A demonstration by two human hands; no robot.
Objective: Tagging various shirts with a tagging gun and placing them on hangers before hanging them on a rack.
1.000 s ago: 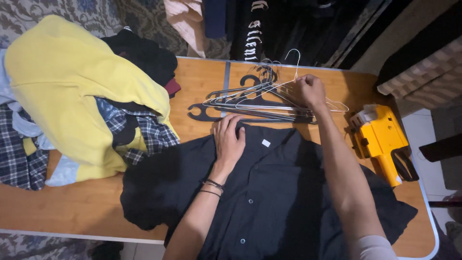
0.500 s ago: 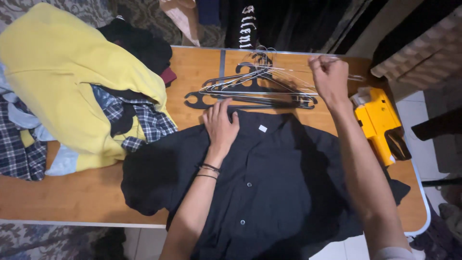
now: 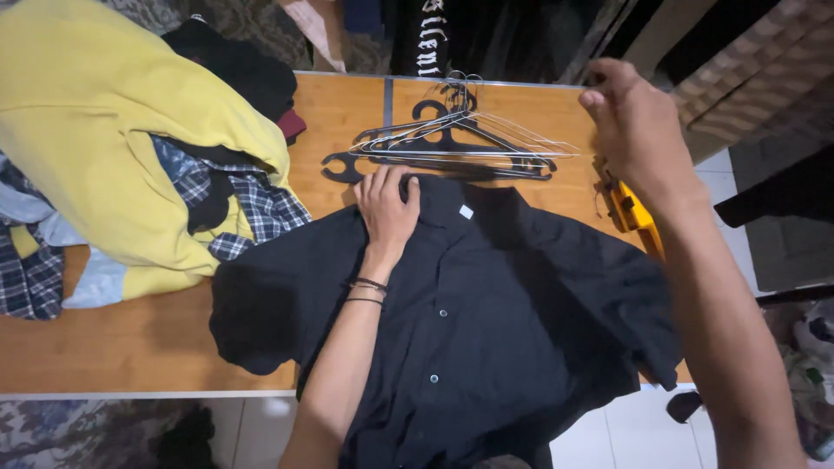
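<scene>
A black button-up shirt [image 3: 486, 321] lies spread face up on the wooden table [image 3: 130, 347]. My left hand [image 3: 387, 207] rests flat on its collar, fingers stretched toward the hangers. A pile of black plastic and thin wire hangers [image 3: 452, 148] lies just beyond the collar. My right hand [image 3: 632, 122] is raised above the table to the right of the hangers, seen from its back with the fingers curled. Whether it holds anything is hidden.
A heap of clothes lies at the left: a yellow garment [image 3: 95, 139], plaid shirts [image 3: 234, 204] and dark pieces. A yellow tool [image 3: 634, 217] lies at the right, partly behind my right arm. Dark clothes [image 3: 434, 35] hang beyond the table's far edge.
My right hand has lifted off the hanger pile and moved up and to the right. My left hand has stayed on the shirt's collar.
</scene>
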